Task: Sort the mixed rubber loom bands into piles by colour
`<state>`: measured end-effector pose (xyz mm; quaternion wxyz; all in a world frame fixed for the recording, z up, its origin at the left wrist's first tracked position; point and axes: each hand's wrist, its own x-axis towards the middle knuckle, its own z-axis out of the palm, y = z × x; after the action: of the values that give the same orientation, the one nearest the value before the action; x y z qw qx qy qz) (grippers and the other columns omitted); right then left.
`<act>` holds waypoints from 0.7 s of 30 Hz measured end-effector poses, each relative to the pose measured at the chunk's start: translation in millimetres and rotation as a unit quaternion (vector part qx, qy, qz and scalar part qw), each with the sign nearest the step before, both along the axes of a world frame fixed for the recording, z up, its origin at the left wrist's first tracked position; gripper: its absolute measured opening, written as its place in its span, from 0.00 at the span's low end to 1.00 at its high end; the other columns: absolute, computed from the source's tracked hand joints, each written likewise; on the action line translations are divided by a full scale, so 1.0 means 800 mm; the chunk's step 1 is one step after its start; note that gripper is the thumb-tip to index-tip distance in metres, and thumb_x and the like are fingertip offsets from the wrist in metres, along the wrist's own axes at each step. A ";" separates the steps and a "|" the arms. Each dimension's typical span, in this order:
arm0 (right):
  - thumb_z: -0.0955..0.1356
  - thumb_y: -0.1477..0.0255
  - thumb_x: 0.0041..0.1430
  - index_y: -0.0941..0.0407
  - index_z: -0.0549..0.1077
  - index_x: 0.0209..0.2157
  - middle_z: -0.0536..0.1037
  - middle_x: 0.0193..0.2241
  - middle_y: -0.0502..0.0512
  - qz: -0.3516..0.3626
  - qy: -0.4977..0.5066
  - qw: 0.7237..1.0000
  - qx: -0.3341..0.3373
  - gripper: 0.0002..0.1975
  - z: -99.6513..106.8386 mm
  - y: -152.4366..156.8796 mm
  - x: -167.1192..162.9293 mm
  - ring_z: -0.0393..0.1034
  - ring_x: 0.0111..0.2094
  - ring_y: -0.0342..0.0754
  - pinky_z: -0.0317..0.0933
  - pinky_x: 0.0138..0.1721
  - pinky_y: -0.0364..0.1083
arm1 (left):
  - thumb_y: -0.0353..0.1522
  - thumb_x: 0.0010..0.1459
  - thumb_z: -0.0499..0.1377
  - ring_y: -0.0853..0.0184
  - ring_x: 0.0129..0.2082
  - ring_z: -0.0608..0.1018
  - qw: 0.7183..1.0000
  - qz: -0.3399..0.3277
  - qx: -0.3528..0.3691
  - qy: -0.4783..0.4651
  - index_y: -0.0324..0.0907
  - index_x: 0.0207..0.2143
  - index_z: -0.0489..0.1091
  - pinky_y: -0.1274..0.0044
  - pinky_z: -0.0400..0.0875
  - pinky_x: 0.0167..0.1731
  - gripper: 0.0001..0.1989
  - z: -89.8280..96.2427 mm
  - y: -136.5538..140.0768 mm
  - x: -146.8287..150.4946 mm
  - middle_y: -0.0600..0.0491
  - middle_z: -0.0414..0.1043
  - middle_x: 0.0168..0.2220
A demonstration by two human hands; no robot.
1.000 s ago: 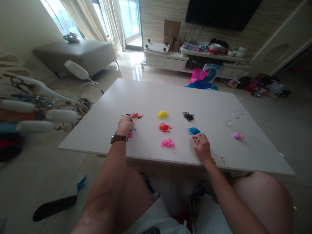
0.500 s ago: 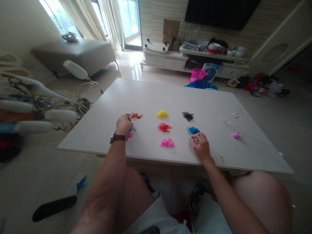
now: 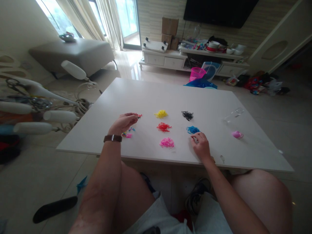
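Note:
My left hand (image 3: 123, 123), a watch on its wrist, reaches over a mixed pile of small red and black rubber bands (image 3: 139, 115). Its fingers are pressed together at the pile and hide most of it; what they pinch is too small to make out. Below that hand lie a few pink, blue and other coloured bands (image 3: 128, 136). My right hand (image 3: 201, 144) rests on the table with curled fingers, right by the blue rubber bands (image 3: 193, 129); whatever is between its fingertips cannot be made out. In the middle are yellow (image 3: 161, 114), red (image 3: 163, 127) and pink bands (image 3: 167, 142).
Black rubber bands (image 3: 187, 115) lie beyond the blue ones on the white table (image 3: 207, 100). Toward the right are a clear container (image 3: 234, 115) and a small pink-purple object (image 3: 237, 135). A white lamp with several arms (image 3: 60, 115) stands off the left edge.
My left hand has shifted and turned so its fingers point right, over the mixed pile. The coloured bands below it show more. My right hand has stayed in place.

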<state>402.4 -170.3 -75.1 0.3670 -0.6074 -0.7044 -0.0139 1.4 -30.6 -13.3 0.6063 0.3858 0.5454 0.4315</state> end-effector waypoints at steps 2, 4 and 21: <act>0.65 0.76 0.60 0.53 0.73 0.33 0.72 0.34 0.55 0.002 -0.002 1.000 0.002 0.05 0.000 0.000 0.000 0.68 0.39 0.53 0.65 0.38 0.51 | 0.27 0.45 0.69 0.73 0.29 0.76 0.999 -0.012 -0.005 -0.034 0.35 0.33 0.76 0.79 0.74 0.36 0.11 0.000 0.001 0.002 0.47 0.78 0.33; 0.66 0.76 0.60 0.54 0.73 0.33 0.72 0.34 0.55 0.005 -0.006 1.000 0.002 0.05 0.000 0.000 0.000 0.67 0.39 0.53 0.65 0.39 0.51 | 0.27 0.45 0.71 0.72 0.31 0.77 0.999 -0.022 -0.003 -0.050 0.35 0.36 0.77 0.79 0.75 0.37 0.13 -0.002 0.002 0.004 0.45 0.78 0.36; 0.65 0.76 0.59 0.53 0.73 0.33 0.72 0.34 0.56 0.002 -0.005 1.000 -0.006 0.06 0.002 0.000 -0.003 0.68 0.39 0.54 0.65 0.39 0.51 | 0.35 0.47 0.70 0.64 0.33 0.79 0.947 -0.292 0.106 0.083 0.39 0.32 0.81 0.72 0.73 0.38 0.11 -0.002 -0.031 0.085 0.47 0.80 0.32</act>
<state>399.9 -170.0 -73.1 0.3598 -0.6082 -0.7074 -0.0125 69.0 -55.2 -15.3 0.6135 0.6248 0.4086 0.2573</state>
